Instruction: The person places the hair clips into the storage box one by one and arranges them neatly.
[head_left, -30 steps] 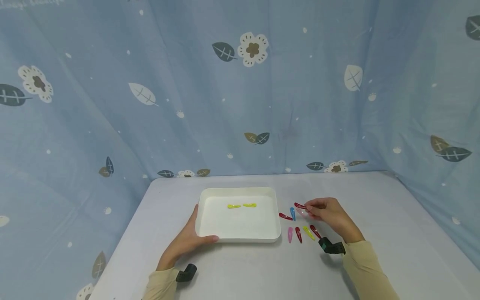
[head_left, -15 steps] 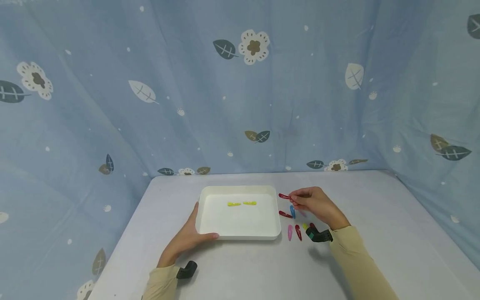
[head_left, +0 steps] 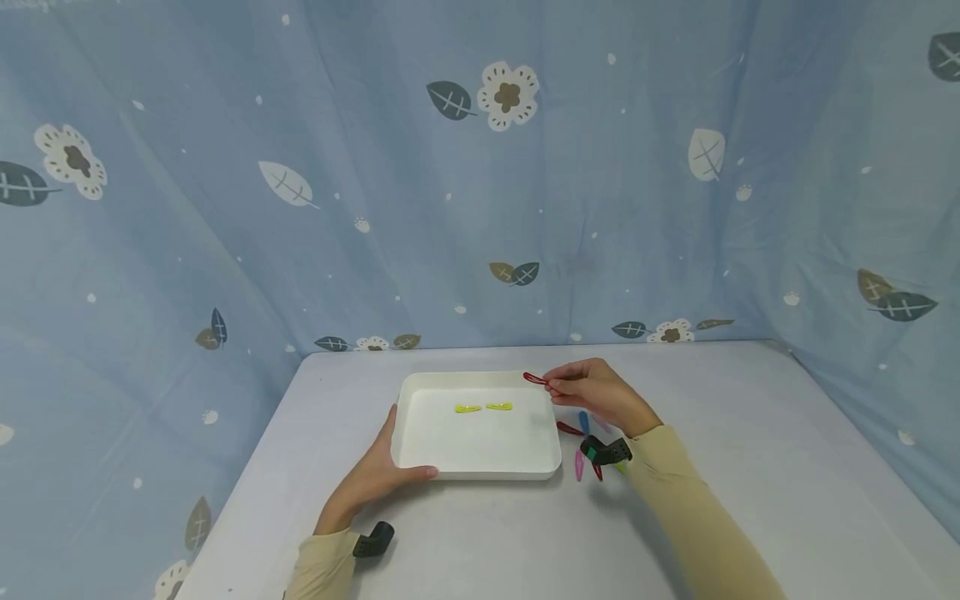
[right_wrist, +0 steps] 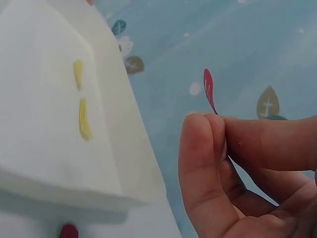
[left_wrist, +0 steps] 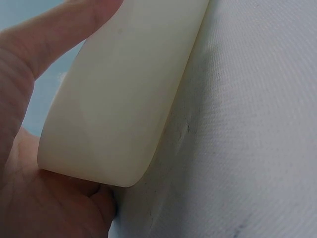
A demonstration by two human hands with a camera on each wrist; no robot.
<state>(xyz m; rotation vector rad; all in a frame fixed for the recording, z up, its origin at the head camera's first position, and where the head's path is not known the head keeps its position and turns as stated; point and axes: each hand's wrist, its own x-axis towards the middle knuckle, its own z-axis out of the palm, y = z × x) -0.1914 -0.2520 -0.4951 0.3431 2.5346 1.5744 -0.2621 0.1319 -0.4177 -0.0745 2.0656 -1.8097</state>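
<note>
Red clip [head_left: 535,378]: we see it in the air by the tray's far right corner, free end pointing left; whether it is over the rim or just past it, we cannot tell.
Right hand [head_left: 596,392]: thumb and fingertips pinched together on one end of the red clip.
Clip's handling: we judge it very light, thin and springy, hard to break, its glossy face a little slippery.
Clip's best hold: we would pinch it near one end, across its flat sides, leaving the rest clear.
White tray [head_left: 480,450]: shallow, smooth, low-walled, flat on the table [head_left: 480,542]; we take it for light, stiff plastic that a nudge could slide.
Left hand [head_left: 378,467]: clamped round the tray's near left corner, thumb along the front wall, a sound place to steady it.
Tray's contents: we count two yellow clips [head_left: 498,407], end to end but apart, toward the far wall.
Right of the tray: on the table we make out a blue clip [head_left: 584,422], a pink clip [head_left: 579,465] and more, partly hidden by the right arm.
</note>
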